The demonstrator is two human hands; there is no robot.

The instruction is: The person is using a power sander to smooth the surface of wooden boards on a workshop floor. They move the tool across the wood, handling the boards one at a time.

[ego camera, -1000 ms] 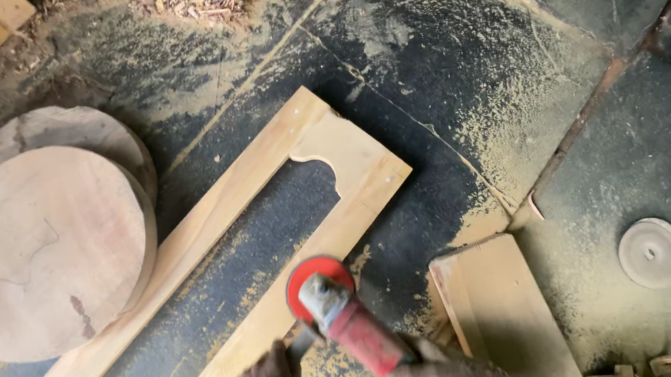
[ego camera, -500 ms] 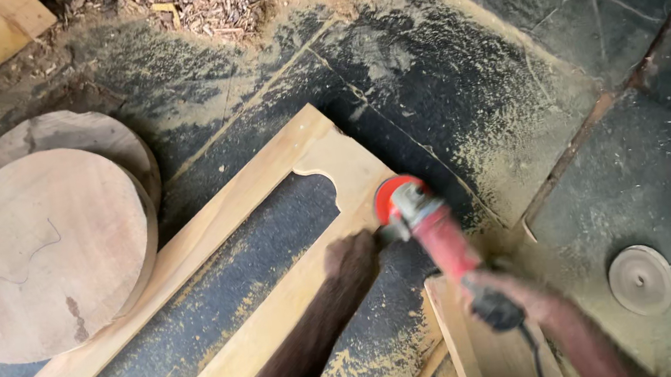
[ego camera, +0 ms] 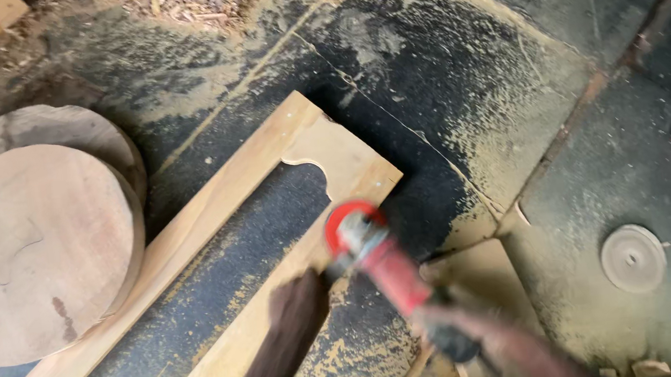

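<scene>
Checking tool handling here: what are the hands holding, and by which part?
Both grip the red angle grinder: left hand at its side handle near the head, right hand on the rear of the body. The disc end sits over the wooden frame.

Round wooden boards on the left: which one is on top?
The bigger-looking round board, nearer the camera, lies on top. The other round board pokes out from under it at the far edge, partly covered.
</scene>
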